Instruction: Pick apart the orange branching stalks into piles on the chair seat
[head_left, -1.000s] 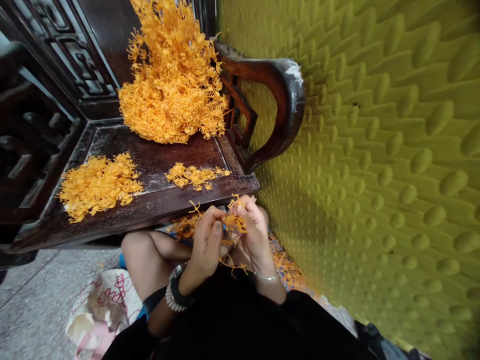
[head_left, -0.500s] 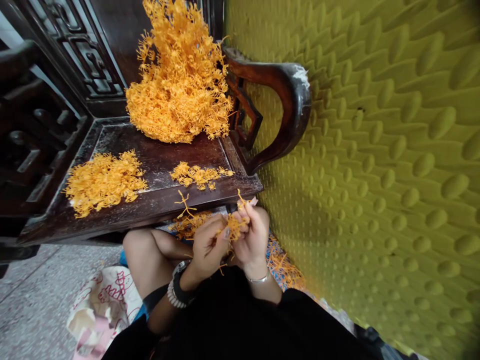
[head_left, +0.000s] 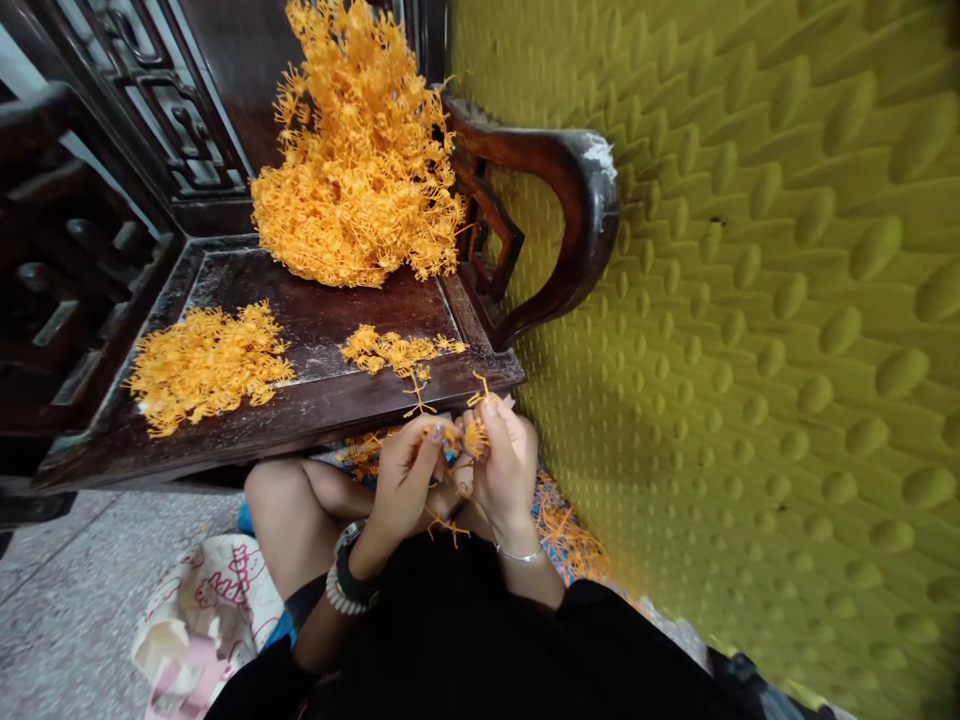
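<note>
My left hand (head_left: 405,475) is closed, pinching orange branched plastic sprigs between thumb and fingers; one thin sprig (head_left: 419,395) sticks up above its knuckles. Close beside it, my right hand (head_left: 508,470) is closed too, gripping an orange plastic sprig (head_left: 475,438) against its fingers, with thin tips poking out above the thumb. Another branched sprig (head_left: 448,527) dangles below, between the wrists. Just beyond both hands, a small cluster of sprigs (head_left: 394,350) lies on the dark wooden seat (head_left: 315,330). Fingers hide where the pieces join.
A tall heap of orange sprigs (head_left: 360,190) stands at the back of the seat, with a lower pile (head_left: 210,365) at left. A curved armrest (head_left: 585,220) and padded yellow-green wall (head_left: 750,330) bound the right side. A printed cloth bag (head_left: 225,590) sits on the floor.
My left hand has shifted slightly and turned, its thumb now pointing upward. The sprig above it has moved right, and one now hangs lower between the wrists. The piles have not moved.
</note>
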